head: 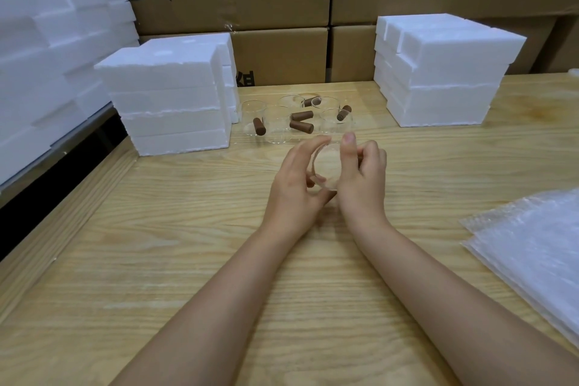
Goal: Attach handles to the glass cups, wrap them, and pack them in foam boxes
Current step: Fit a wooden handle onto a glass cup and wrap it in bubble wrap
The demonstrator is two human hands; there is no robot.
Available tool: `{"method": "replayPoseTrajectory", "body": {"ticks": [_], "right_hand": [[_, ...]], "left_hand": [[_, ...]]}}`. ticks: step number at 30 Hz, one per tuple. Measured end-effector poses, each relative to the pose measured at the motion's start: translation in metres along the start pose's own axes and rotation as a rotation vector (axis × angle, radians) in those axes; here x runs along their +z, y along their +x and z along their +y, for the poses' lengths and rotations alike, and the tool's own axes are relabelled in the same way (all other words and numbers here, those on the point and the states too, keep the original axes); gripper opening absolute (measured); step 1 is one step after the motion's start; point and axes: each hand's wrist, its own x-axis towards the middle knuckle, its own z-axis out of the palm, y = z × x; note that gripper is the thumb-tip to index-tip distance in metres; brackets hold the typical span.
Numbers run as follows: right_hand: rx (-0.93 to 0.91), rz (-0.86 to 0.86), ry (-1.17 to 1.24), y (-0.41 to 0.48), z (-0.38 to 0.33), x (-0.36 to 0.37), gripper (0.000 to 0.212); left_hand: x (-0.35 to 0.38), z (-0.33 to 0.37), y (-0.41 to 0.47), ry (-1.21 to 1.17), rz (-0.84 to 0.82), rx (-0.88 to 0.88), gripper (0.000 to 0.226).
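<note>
Over the table (188,260), 2 hands (294,185) (363,178) grip a glass cup (327,166) (partly hidden).

Both forearms are bare and converge from the near side toward the hands. The left forearm (200,316) runs in from the lower left; the right forearm (463,298) runs in from the lower right. The wrists sit near each other with a gap between them.

The left hand (296,180) is turned palm inward. Its fingers (308,147) curl over the far side of a glass cup (327,166) held between the hands, and its thumb reaches in below the cup.

The right hand (365,178) faces the left hand. Its thumb (349,147) points away from the body and lies against the cup's right side. Its remaining fingers are curled to the right of the thumb.
</note>
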Motion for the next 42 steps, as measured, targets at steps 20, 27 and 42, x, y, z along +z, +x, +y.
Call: {"method": "replayPoseTrajectory", "body": {"ticks": [20,27,42], "right_hand": [[-0.204,-0.034,-0.246,-0.014,-0.008,0.001,0.068],[-0.084,0.005,-0.172,-0.012,-0.005,0.002,0.055],[-0.297,0.077,-0.139,-0.005,-0.003,-0.003,0.035]], "left_hand": [[-0.002,0.005,0.002,-0.108,0.032,-0.163,0.062],[-0.001,0.002,0.001,-0.075,-0.009,-0.151,0.079],[-0.004,0.004,0.002,-0.171,0.017,-0.175,0.069]]}}
